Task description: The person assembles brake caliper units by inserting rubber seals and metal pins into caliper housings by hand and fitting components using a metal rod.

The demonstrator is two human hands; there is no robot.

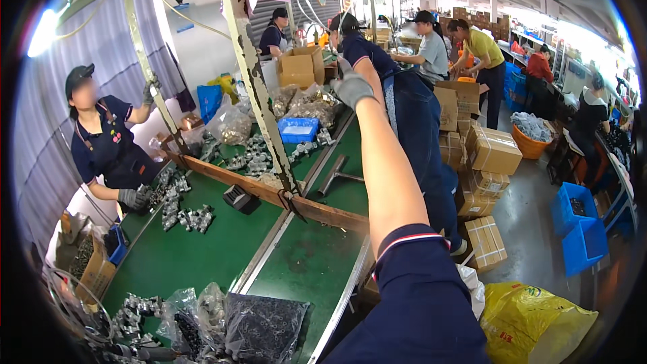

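My right arm reaches far forward across the scene, its grey-gloved hand [354, 87] raised beside a co-worker in a dark blue shirt and long apron [418, 121]. At least one finger of that hand is stretched out, and nothing shows in it; whether it touches the co-worker is unclear. My left hand is not in view. Nearest me on the green table [202, 249] lie a clear plastic bag of small black rings [266, 327], other clear bags of parts [211, 310] and loose silvery metal fittings [138, 310].
A wooden board [323, 214] and a peeling metal post [253, 74] cross the table. Beyond lie a T-shaped metal tool [337, 175], a black block [239, 197] and a blue tray [298, 129]. Another gloved co-worker [104, 135] stands left. Cartons [492, 152] and a yellow sack [532, 323] stand right.
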